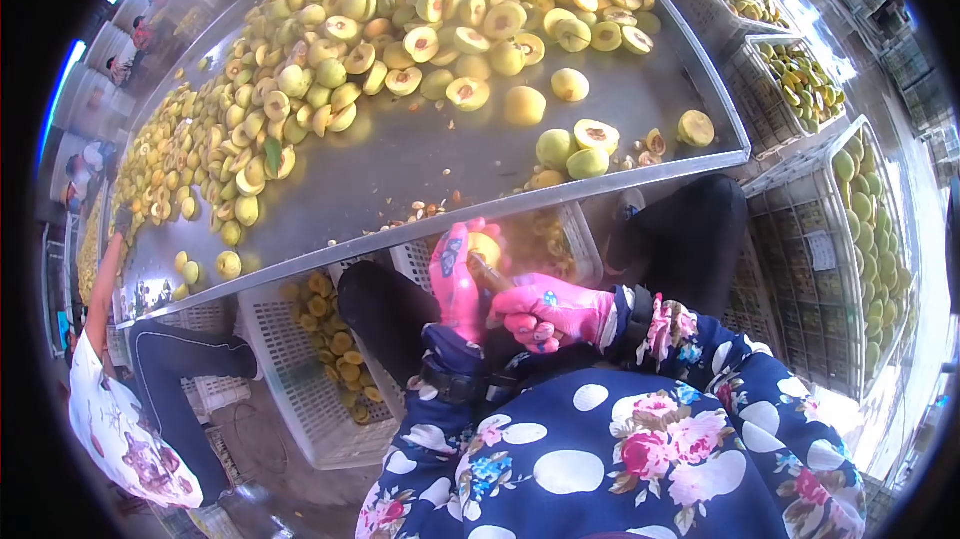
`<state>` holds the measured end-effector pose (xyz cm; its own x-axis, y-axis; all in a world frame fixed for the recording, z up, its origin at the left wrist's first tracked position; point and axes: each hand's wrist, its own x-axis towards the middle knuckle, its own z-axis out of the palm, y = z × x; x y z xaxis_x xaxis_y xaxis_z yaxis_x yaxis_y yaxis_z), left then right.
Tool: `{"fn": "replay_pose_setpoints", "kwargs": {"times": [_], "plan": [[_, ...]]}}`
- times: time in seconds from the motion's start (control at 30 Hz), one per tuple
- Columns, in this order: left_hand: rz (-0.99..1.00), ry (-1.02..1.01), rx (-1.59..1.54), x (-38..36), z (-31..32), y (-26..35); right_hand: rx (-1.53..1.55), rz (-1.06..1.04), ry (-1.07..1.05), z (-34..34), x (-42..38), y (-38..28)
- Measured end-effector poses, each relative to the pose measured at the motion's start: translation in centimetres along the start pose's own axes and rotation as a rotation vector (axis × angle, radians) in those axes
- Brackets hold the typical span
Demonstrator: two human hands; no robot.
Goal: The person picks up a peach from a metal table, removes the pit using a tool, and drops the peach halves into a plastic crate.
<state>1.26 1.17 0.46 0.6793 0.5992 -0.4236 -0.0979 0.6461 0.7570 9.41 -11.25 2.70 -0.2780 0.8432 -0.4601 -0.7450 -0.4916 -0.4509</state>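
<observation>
My left hand [457, 284], in a pink glove, is closed around a yellow peach [487, 247] just below the near rim of the metal table. My right hand [553, 311], also gloved in pink, grips a small hand tool [490, 276] whose tip meets the peach; its exact kind is hard to make out. Beyond my hands, several cut peach halves [468, 93] lie on the metal table [370, 174], some with the brown pit showing. Pit fragments [428, 209] are scattered near the table's edge.
Under the table, a white crate [300, 394] at my left contains peach halves [345, 364]. Another basket [582, 239] stands beneath my hands. Crates of greenish fruit [868, 249] line the right side. At far left, a person's arm [103, 284] reaches onto the table.
</observation>
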Motion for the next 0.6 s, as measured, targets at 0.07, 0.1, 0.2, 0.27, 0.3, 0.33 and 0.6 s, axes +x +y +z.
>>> {"fn": "replay_pose_setpoints", "kwargs": {"times": [0.07, 0.1, 0.2, 0.27, 0.3, 0.33, 0.6], "plan": [[0.040, 0.085, -0.186, 0.1, 0.7, -1.2, 0.012, -0.025, 0.030, 0.3, 0.2, 0.3], [0.057, 0.128, -0.278, 0.0, 1.1, -1.5, 0.020, -0.038, 0.046, 0.3, 0.2, 0.5], [0.091, 0.180, -0.207, -0.6, 1.6, -1.5, 0.093, -0.160, -0.079, 0.0, -0.5, 0.7], [0.127, 0.213, -0.238, -1.0, 1.6, -0.6, -0.087, -0.162, -0.077, 0.3, -1.4, 0.0], [0.146, 0.228, -0.292, -1.4, 1.5, 0.2, -0.175, -0.161, -0.079, 0.5, -1.9, -0.5], [0.164, 0.242, -0.345, -1.6, 0.9, 0.9, -0.109, -0.126, -0.008, 0.4, -2.3, -0.6], [0.481, 0.578, 0.301, -3.4, -15.5, 9.3, -0.457, 0.007, 0.443, -5.1, -1.4, 1.3]]}}
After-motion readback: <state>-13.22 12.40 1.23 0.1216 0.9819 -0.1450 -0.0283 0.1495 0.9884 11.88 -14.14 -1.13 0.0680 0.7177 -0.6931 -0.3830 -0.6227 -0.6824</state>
